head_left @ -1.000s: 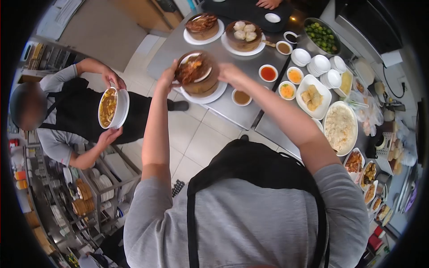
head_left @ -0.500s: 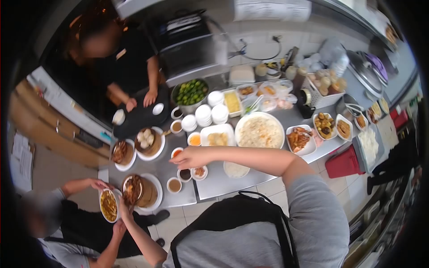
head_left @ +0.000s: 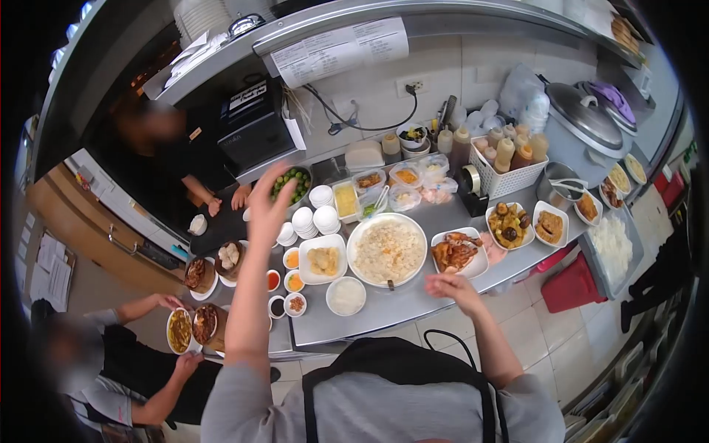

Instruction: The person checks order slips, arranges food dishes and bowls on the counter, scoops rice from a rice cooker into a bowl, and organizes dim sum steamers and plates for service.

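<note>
My left hand [head_left: 270, 201] is raised over the left part of the counter, fingers apart and holding nothing. In view it partly covers the bowl of green citrus fruit [head_left: 298, 184], close to stacks of small white cups [head_left: 326, 218]. My right hand [head_left: 453, 291] hovers at the counter's front edge with loosely stretched fingers and nothing visible in them. It is nearest the white dish of browned meat [head_left: 458, 252] and the large bowl of rice [head_left: 387, 249]. A smaller white bowl [head_left: 346, 296] and sauce cups [head_left: 273, 280] sit between my arms.
At left, a co-worker [head_left: 148, 354] holds an oval dish of yellow food [head_left: 179, 331]; another person stands behind the counter. Sauce bottles fill a white basket [head_left: 509, 173]. Further dishes [head_left: 550, 224] line the right side. A red bin [head_left: 569, 286] stands on the floor.
My left hand has left the oval dish, which the co-worker now holds, and risen over the counter. My right hand has drawn back rightward from the sauce cups. The view has shifted.
</note>
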Motion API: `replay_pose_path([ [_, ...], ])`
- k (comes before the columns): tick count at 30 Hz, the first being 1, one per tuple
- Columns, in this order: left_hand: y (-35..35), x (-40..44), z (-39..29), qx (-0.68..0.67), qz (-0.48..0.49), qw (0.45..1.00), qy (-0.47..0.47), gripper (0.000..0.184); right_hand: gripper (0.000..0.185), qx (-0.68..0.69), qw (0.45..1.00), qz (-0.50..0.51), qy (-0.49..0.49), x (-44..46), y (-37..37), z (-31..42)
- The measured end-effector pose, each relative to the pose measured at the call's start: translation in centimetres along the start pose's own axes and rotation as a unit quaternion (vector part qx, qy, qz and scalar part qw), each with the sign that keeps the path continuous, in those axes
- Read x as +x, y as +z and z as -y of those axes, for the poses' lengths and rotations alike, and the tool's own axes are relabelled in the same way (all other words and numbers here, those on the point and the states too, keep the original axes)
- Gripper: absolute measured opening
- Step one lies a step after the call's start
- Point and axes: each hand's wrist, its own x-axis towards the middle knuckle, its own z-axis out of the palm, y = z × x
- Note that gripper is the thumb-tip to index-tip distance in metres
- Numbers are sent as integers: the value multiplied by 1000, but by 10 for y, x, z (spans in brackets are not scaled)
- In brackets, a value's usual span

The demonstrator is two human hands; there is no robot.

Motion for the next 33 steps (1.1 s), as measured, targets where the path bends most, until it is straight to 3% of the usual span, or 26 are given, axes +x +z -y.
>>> replay_pose_path([
  [2,53,50,-5,-66,26,997,40,26,31,-1,1000,-6,5,-9,-7,-29],
  [5,104,113,-30,-163,-18,984,66,22,29,6,1000,-21,18,-23,-13,-48],
  [7,126,149,-27,-82,-80,977,180,19,28,15,999,-35,29,-30,-14,-47],
  [8,130,148,-34,-78,-83,978,177,19,28,15,999,-30,31,-32,-17,-49],
  [10,127,149,-49,-146,-16,989,16,17,28,-14,999,-44,11,-32,-24,-53],
  [12,134,148,-9,-180,-62,982,-9,19,28,-10,999,-41,9,-33,-33,-53],
  [14,126,136,9,-229,-181,949,-120,22,28,-6,999,-43,6,-33,-40,-49],
  [15,119,129,12,-236,-252,936,-70,24,28,-17,999,-50,7,-33,-43,-47],
  [18,87,134,15,-331,-318,889,-3,28,29,-36,998,-52,6,-32,-49,-45],
  [23,47,137,-29,-387,-258,885,-23,26,29,-80,996,-29,10,-25,-46,-50],
  [33,50,117,-22,-388,-210,896,-40,31,30,-109,994,15,21,-27,-35,-71],
])
